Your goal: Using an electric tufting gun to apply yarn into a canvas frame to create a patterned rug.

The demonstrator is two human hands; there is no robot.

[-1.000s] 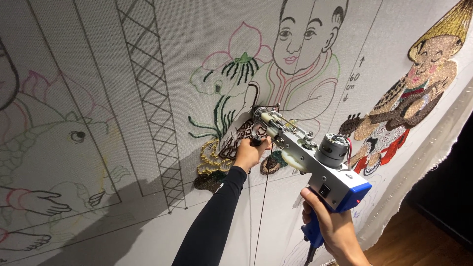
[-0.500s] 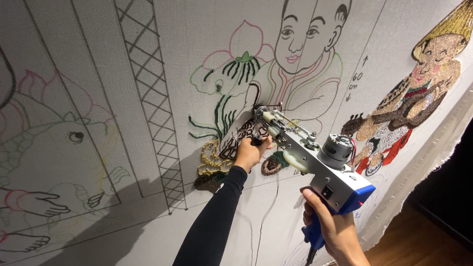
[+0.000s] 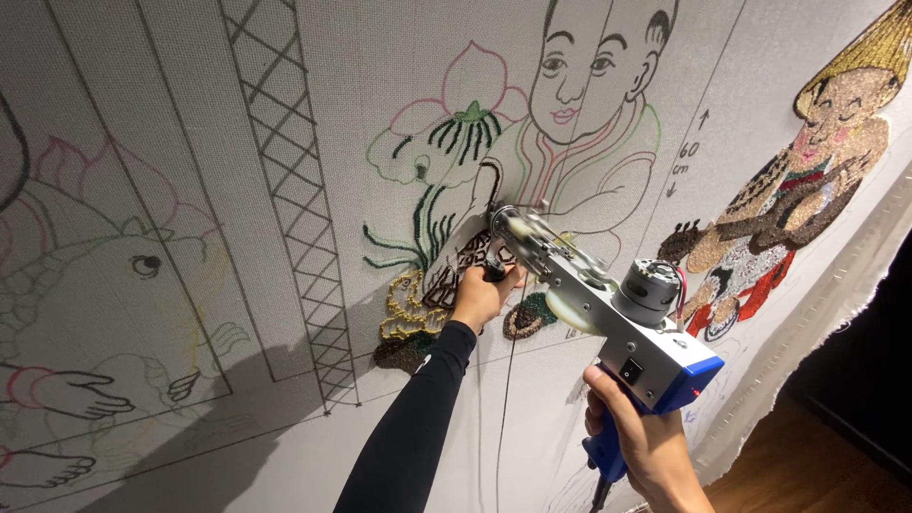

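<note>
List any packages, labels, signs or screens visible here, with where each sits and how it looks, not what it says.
No packages, signs or screens.
Handwritten mark: on the white tufting cloth, right of the drawn child figure; dark pen arrows above and below a short note.
Rocker switch: on the tufting gun, near the rear of its silver body above the blue handle gripped by the right hand; small, black, with white marking.

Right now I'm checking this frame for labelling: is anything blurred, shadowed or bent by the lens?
Head view: the tufting gun's front end is motion-blurred near the left hand; the right hand and blue grip stay sharp; a soft shadow falls on the cloth at lower left; the drawn straight lines bow slightly; no glare.
</note>
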